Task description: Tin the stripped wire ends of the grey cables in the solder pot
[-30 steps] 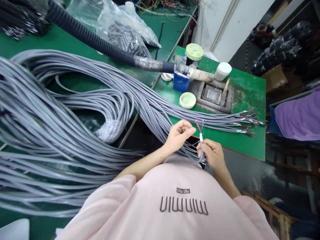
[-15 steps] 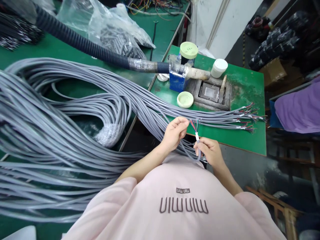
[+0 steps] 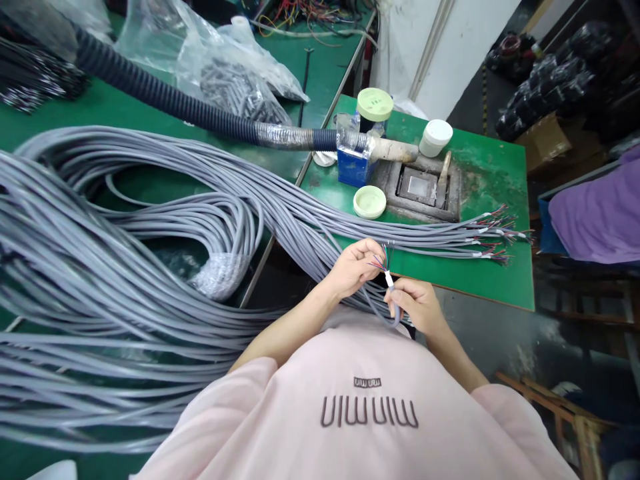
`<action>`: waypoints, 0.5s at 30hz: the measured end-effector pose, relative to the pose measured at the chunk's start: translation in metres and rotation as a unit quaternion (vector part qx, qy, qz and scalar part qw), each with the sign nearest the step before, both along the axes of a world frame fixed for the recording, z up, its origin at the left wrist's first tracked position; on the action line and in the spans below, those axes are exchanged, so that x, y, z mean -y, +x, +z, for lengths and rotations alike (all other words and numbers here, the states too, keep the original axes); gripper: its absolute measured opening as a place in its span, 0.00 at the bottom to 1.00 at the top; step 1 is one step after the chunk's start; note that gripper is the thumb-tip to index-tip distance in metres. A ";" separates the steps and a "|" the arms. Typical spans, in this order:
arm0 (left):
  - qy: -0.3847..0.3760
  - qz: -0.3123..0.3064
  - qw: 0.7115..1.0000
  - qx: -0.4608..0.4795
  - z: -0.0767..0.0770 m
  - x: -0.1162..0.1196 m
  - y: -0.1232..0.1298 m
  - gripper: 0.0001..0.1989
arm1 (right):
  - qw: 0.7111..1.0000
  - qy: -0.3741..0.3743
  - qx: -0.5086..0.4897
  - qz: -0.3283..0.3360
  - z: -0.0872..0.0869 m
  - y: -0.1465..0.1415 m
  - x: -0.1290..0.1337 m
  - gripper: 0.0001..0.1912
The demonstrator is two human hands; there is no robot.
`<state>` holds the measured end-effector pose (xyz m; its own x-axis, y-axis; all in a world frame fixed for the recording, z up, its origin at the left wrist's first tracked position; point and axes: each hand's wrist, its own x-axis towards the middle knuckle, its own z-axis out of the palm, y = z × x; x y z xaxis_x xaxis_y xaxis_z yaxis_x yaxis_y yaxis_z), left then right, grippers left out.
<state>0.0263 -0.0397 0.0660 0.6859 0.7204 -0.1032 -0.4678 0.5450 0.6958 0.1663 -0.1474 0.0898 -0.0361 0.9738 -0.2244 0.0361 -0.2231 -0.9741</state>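
Observation:
My right hand [image 3: 416,303] is closed around a grey cable [image 3: 397,312] just below its white sleeve [image 3: 389,279]. Thin coloured wires [image 3: 382,261] fan out from the top of that sleeve. At their left side, my left hand [image 3: 356,267] has its fingers pinched on some of the wires. Behind both hands, a bundle of grey cables [image 3: 310,215] runs across to the right, its stripped coloured ends [image 3: 495,257] lying on the green table [image 3: 505,173].
A metal pot [image 3: 420,187] with a brush [image 3: 443,175] across it sits behind the cables, beside an open green lid [image 3: 369,202], a white jar [image 3: 436,137] and a blue box [image 3: 354,167]. A black hose [image 3: 200,107] crosses above the coiled cables.
My left hand has shifted slightly right onto the wires, which now spread further left. The cable's sleeve tilts more to the left. The view has shifted slightly.

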 end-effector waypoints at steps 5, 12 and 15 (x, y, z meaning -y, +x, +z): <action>0.029 0.020 0.999 -0.008 -0.008 -0.002 -0.004 0.14 | 1.000 -0.008 -0.003 0.006 -0.003 -0.001 0.000 0.15; 0.127 0.052 0.988 -0.066 -0.011 -0.006 -0.012 0.13 | 1.000 -0.024 -0.006 -0.007 -0.001 -0.002 -0.001 0.14; 0.163 0.043 0.982 -0.087 -0.006 -0.009 -0.015 0.14 | 1.000 -0.028 -0.004 -0.010 0.000 -0.002 -0.002 0.14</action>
